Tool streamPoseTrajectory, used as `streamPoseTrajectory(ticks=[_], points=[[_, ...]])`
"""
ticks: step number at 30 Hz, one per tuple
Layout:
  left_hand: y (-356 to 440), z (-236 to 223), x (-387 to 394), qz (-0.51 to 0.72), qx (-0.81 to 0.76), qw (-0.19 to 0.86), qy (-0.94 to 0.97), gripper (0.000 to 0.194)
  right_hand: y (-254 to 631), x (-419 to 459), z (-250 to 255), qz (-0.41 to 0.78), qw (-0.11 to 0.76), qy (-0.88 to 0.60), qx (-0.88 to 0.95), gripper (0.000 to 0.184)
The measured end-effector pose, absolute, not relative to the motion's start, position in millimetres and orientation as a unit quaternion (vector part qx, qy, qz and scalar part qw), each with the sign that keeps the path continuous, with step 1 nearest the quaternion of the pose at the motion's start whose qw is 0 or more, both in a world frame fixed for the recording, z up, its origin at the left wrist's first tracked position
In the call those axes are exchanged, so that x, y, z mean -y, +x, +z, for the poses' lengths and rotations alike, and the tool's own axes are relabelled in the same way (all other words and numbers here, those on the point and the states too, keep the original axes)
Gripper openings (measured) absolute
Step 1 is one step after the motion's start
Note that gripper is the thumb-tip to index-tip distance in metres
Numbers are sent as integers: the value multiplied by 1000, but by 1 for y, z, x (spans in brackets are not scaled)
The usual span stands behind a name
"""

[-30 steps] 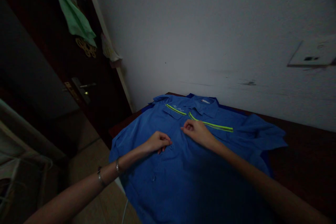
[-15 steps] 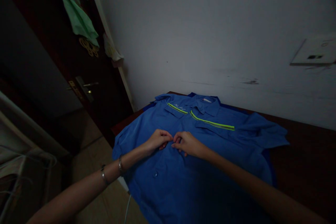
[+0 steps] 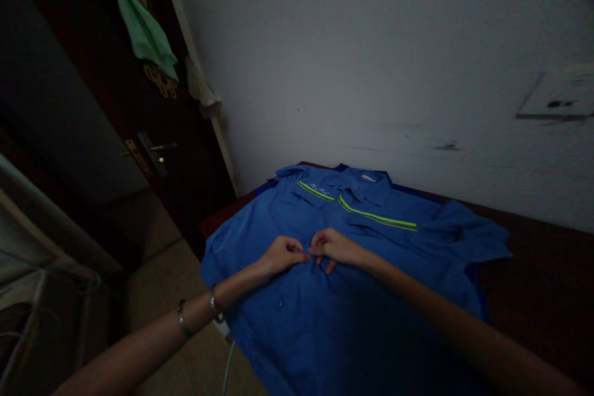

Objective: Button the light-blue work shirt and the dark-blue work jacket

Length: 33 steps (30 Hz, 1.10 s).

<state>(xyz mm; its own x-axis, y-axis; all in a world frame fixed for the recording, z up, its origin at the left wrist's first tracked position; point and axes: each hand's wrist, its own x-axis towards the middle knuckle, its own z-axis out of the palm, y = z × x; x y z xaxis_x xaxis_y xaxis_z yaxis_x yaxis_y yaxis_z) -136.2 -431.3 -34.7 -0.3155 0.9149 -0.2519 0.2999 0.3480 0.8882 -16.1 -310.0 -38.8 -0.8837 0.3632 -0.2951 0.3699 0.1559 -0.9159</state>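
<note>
A blue work shirt [image 3: 352, 315] with yellow-green reflective stripes across the chest lies flat, front up, on a dark table [image 3: 547, 278]. Its collar points toward the wall. My left hand [image 3: 284, 253] and my right hand [image 3: 334, 247] meet at the shirt's button line, just below the chest stripes. Both hands have the fingers curled in a pinch on the fabric of the placket. Two bracelets sit on my left wrist. What exactly lies between the fingertips is too dark to make out.
A white wall rises right behind the table, with a wall socket [image 3: 557, 99] at the right. A dark door [image 3: 143, 136] with a metal handle stands at the left, a green cloth [image 3: 143, 25] hanging on it. Tiled floor lies left of the table's corner.
My right hand moved down from the chest stripe to the button line and met my left hand. My left hand stayed about where it was. The view shifted slightly.
</note>
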Motion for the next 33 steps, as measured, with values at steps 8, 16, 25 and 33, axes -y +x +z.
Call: streamPoseTrajectory(ticks=[8,16,25,33], points=[[-140,-34,434,404,-684,432,425,25,-12,313,-33,-559,-9,229,-797,4],[-142,-34,434,400,-681,449,418,20,-4,327,-33,-234,-127,135,-954,8],[-136,-34,437,404,-694,410,433,38,-1,323,-43,-232,-152,116,-954,12],[-150,-51,427,427,-709,347,442,28,-2,320,-50,-326,-224,117,-911,12]])
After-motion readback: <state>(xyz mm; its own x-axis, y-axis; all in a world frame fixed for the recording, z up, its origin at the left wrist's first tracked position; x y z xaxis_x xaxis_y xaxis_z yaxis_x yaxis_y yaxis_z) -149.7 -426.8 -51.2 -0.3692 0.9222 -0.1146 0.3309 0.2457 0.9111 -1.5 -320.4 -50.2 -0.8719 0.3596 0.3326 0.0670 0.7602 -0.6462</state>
